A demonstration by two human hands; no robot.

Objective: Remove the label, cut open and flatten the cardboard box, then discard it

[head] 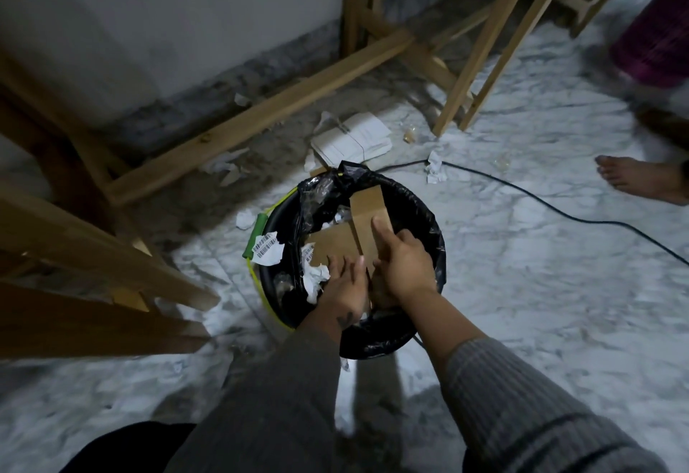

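A flattened brown cardboard box (337, 239) lies folded inside a round bin lined with a black bag (421, 211). My right hand (404, 263) presses on the cardboard's upright flap, index finger stretched along it. My left hand (346, 288) lies flat on the lower part of the cardboard, fingers together. A torn white label with barcodes (266, 249) hangs over the bin's left rim, and crumpled white paper (315, 280) sits inside the bin beside my left hand.
The bin stands on a marble floor (522, 286). Wooden table legs (238, 125) and braces surround it at left and behind. A black cable (529, 198) runs to the right. Paper scraps and a white stack (352, 139) lie behind. Another person's bare foot (641, 180) is at right.
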